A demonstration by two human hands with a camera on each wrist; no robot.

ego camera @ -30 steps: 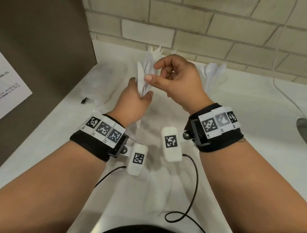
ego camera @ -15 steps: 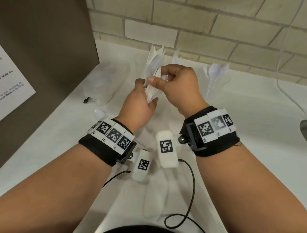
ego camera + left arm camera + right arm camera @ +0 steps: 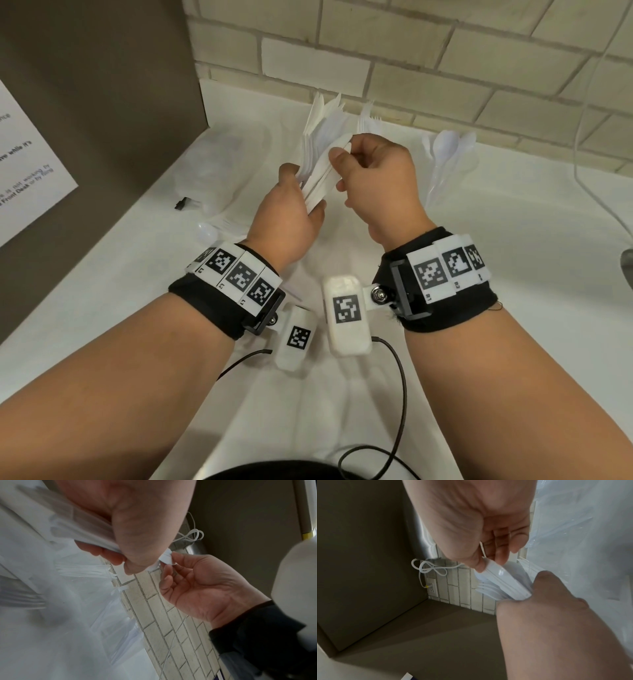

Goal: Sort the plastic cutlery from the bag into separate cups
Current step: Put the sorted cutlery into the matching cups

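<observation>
Between both hands (image 3: 342, 192), a gripped cutlery bundle (image 3: 320, 181).

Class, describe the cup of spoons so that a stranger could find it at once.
Start at the brick wall behind the white counter. At its foot, right of both hands, stands a clear cup of spoons. Unlike the neighbouring cups, its cutlery ends in rounded bowls.

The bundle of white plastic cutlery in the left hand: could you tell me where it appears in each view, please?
Head: bundle of white cutlery, upper centre, between the hands.
Left wrist: upper left, under the left hand.
Right wrist: right of centre, the right hand pinching one piece.
Shared landmark: the brick wall.
</observation>
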